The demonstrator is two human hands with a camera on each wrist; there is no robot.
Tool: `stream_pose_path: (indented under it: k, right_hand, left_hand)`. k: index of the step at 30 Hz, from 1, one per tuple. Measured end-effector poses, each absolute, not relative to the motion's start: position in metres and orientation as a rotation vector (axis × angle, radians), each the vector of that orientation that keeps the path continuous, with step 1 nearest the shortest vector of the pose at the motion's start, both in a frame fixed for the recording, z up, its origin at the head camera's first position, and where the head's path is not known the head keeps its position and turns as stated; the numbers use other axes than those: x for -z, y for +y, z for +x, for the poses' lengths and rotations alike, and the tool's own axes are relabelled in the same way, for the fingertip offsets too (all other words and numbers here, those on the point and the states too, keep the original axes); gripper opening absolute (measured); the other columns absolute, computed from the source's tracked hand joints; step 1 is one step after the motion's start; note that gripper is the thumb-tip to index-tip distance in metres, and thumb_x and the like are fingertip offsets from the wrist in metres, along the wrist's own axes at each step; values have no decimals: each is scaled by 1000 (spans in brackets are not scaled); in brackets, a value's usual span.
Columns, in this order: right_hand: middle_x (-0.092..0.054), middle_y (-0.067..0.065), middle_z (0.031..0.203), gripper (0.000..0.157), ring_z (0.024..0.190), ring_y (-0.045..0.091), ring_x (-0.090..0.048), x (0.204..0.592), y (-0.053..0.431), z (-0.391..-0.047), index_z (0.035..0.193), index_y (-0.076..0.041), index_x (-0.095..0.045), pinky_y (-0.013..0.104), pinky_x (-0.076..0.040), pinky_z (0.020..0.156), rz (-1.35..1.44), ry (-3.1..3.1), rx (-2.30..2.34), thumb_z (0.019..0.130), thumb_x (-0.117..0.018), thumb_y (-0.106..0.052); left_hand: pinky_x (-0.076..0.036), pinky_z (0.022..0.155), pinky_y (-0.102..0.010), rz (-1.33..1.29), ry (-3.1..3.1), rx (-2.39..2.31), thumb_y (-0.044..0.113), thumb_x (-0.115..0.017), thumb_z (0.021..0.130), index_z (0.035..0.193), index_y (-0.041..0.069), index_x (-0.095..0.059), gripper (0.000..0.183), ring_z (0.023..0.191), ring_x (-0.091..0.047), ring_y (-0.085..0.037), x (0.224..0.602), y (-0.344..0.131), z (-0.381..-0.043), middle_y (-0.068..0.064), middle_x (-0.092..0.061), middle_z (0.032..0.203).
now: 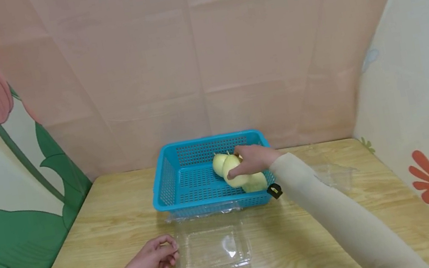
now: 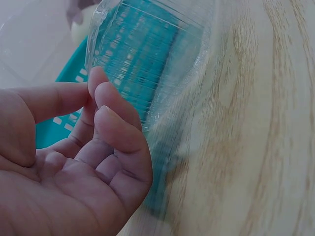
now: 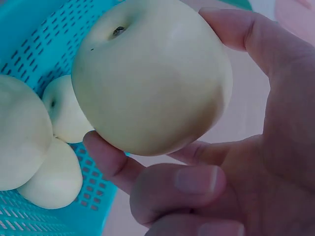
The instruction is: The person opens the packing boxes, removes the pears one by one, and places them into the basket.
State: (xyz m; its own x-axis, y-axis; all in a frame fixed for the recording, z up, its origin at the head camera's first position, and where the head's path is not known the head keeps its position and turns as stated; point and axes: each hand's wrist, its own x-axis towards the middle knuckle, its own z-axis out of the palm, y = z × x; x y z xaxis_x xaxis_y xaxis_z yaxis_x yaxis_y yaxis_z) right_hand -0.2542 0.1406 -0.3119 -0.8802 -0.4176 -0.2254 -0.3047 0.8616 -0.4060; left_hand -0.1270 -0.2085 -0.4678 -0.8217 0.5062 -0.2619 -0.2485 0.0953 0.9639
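Note:
Over the right side of a blue plastic basket [image 1: 209, 202], my right hand [image 1: 255, 158] grips a pale yellow-green pear [image 3: 152, 78]. Thumb and fingers curl around the pear's sides, as the right wrist view shows. Beneath and beside it several more pears [image 3: 51, 174] lie in the basket. In front of the basket sits a clear plastic container [image 1: 210, 247] with its lid side raised toward the basket. My left hand [image 1: 150, 260] pinches the container's left edge between thumb and index finger, the other fingers loosely curled.
Another clear plastic piece [image 1: 335, 175] lies to the right of the basket, partly behind my right forearm. The wooden table [image 1: 314, 236] meets a pinkish cloth backdrop [image 1: 201, 59] behind, with flower-printed panels [image 1: 418, 93] at the sides.

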Motion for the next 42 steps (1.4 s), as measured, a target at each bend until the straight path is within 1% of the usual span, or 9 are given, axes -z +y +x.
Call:
stream_pose_path:
  k: [7,13,17,23,30,33,36,39,42]
  right_hand:
    - [-62,5,112,78,92,21,-56,319,125,-277,138,-5,-48,34,-47,77,-563,2685,439,81,-71,-53]
    - [-58,9,133,85,109,24,-55,331,112,-291,146,-9,-45,41,-48,88,-520,2683,326,79,-74,-53]
    - [-53,8,141,86,115,25,-53,336,105,-294,148,-15,-44,44,-49,90,-496,2662,289,78,-77,-52]
    - [-55,5,138,82,113,23,-55,338,100,-289,145,-16,-48,42,-50,89,-509,2658,213,77,-80,-50]
    - [-59,5,132,78,111,22,-56,343,98,-289,142,-15,-50,41,-50,91,-468,2655,141,77,-81,-49]
    - [-62,3,122,68,105,20,-57,346,97,-294,133,-14,-56,39,-51,87,-462,2645,123,78,-81,-47]
    - [-64,2,103,42,89,17,-56,349,94,-302,114,-9,-63,34,-50,78,-512,2654,156,86,-77,-37]
    - [-61,1,86,20,76,15,-53,350,91,-307,98,-8,-65,32,-47,69,-555,2652,184,90,-73,-25]
    - [-58,-1,79,16,68,13,-50,350,89,-307,93,-8,-64,29,-44,63,-544,2634,202,90,-74,-20]
  left_hand:
    - [-48,61,-22,230,1847,-1778,19,-55,102,106,-2,-53,21,74,-56,-11,471,-208,-129,-3,-61,87]
    - [-48,61,-22,236,1841,-1777,19,-55,103,106,-1,-53,20,74,-56,-11,471,-207,-129,-3,-61,87]
    - [-49,61,-22,242,1837,-1774,18,-54,103,105,-2,-53,20,74,-56,-10,471,-207,-128,-3,-62,87]
    - [-49,61,-22,229,1838,-1776,18,-55,102,102,1,-55,17,74,-56,-11,472,-206,-129,-3,-62,87]
    - [-49,62,-21,234,1822,-1775,17,-55,102,104,-2,-55,19,75,-57,-10,473,-206,-129,-2,-64,87]
    - [-49,62,-22,223,1820,-1775,17,-56,101,104,-1,-55,18,75,-57,-10,473,-206,-129,-2,-63,87]
    - [-49,62,-22,226,1833,-1775,16,-55,101,103,-1,-55,17,74,-57,-10,472,-206,-130,-3,-62,87]
    - [-49,62,-22,226,1847,-1772,16,-54,102,102,0,-55,17,74,-56,-11,471,-206,-131,-4,-62,87]
    - [-49,62,-23,214,1856,-1765,17,-53,102,102,0,-55,17,75,-56,-11,470,-206,-131,-5,-62,87]
